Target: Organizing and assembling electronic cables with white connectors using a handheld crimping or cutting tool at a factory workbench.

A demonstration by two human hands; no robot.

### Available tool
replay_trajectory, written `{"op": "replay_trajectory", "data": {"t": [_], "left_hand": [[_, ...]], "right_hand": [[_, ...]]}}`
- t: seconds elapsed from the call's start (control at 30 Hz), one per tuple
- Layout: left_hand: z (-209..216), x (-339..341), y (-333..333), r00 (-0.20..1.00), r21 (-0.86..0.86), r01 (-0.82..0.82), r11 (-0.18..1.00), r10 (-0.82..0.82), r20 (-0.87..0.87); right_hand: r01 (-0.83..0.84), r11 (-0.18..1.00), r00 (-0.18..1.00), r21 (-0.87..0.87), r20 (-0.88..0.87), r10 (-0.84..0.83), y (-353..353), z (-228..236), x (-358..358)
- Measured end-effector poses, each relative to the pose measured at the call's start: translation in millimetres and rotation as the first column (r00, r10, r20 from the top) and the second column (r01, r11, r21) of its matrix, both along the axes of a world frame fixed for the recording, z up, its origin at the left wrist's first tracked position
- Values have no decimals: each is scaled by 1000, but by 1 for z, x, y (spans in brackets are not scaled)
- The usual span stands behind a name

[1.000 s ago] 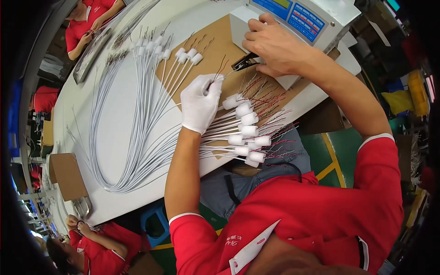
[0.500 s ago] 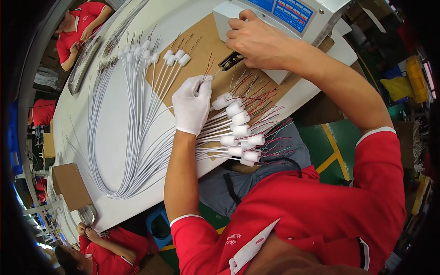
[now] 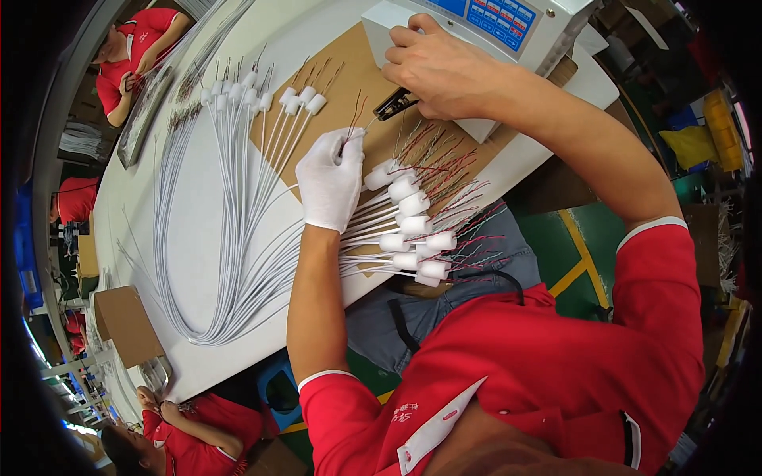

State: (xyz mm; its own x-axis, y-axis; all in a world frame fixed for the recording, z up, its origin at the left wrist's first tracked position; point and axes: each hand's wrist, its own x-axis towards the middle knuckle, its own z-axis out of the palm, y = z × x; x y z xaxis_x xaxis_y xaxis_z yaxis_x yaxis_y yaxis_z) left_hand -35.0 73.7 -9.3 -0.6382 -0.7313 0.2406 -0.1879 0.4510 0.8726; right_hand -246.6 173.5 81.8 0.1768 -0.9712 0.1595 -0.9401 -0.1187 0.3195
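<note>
My left hand [image 3: 331, 179], in a white glove, is closed round the end of a white cable; two thin brownish-red wires [image 3: 355, 119] stick up from its fingers. A pale strand reaches from the glove to the jaws of a black clip [image 3: 394, 104]. My bare right hand [image 3: 440, 70] is closed, its fingers round the back of that clip, in front of a white machine. Just right of the glove lies a bundle of white cables with white cylindrical sleeves [image 3: 416, 225]. Their twisted red, green and white wires fan out towards my lap.
Looped white cables [image 3: 218, 262] lie across the white table [image 3: 190, 373]. Several sleeved ends [image 3: 309, 99] rest on brown cardboard [image 3: 349, 71]. The machine [image 3: 468, 40] with a blue keypad stands at the back. Co-workers in red shirts sit at the left; a cardboard box [image 3: 127, 325] stands near one.
Both my hands and the black clip have shifted very slightly to the left in the picture. My grips look the same, and the cable bundle has stayed in place.
</note>
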Motion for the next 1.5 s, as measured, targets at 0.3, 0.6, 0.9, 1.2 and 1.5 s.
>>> {"op": "replay_trajectory", "data": {"t": [0.3,0.6,0.9,1.2,1.5], "left_hand": [[6,1,0,998,-158,16,987,-27,-63],[14,-1,0,995,-16,42,999,-43,-87],[12,-3,3,998,-129,15,992,-23,-55],[12,-1,3,999,-139,28,990,-33,-38],[13,-4,6,999,-129,33,991,-36,-20]], "right_hand": [[16,960,944,-281,322,78,2,5,-2],[4,967,942,-256,326,82,-3,2,-8],[8,982,947,-187,316,52,-2,5,-5],[-13,975,955,-222,286,78,-2,4,-5],[-14,975,953,-223,293,81,-2,3,-6]]}}
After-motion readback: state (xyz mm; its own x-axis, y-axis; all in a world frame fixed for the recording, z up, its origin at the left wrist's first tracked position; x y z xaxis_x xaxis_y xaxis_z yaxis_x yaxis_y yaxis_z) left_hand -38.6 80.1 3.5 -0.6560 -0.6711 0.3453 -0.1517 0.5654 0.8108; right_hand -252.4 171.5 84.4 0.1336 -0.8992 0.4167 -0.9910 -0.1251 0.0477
